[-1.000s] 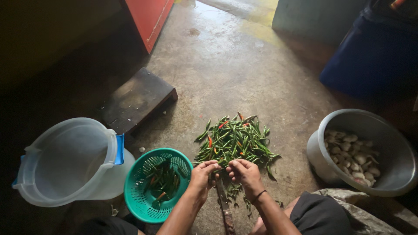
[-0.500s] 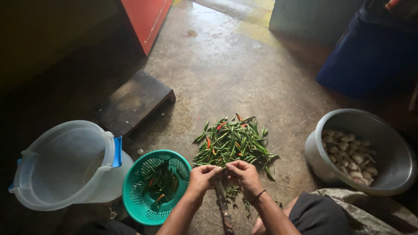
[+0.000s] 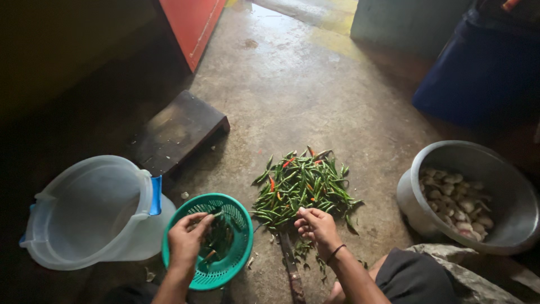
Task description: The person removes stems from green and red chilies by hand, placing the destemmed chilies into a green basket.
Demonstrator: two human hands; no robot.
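The concrete floor point(image 3: 315, 95) runs bare and damp from the middle of the view toward the far wall, giving the widest open room; its left edge is closed by a red panel point(image 3: 194, 22), its far right by a dark blue container point(image 3: 478, 73). A translucent plastic bucket point(image 3: 84, 217) stands at lower left, its rim touching the green basket point(image 3: 228, 264) beside it. A metal basin point(image 3: 478, 169) holding pale round pieces sits at right, well apart from the pile, with a strip of bare floor between. A dark low wooden block point(image 3: 177, 129) lies above the bucket, clear of everything else. The pile of green chillies point(image 3: 304, 188), with a few red ones mixed in, lies on the floor at centre, just beyond the right hand. The basket contains a small heap of chillies. The left hand point(image 3: 188, 239) is over the basket's left rim, fingers curled loosely on a chilli inside it. The right hand point(image 3: 316, 225) rests at the pile's near edge, fingertips pinched on a chilli. A dark knife-like tool point(image 3: 291, 270) lies on the floor between the hands.
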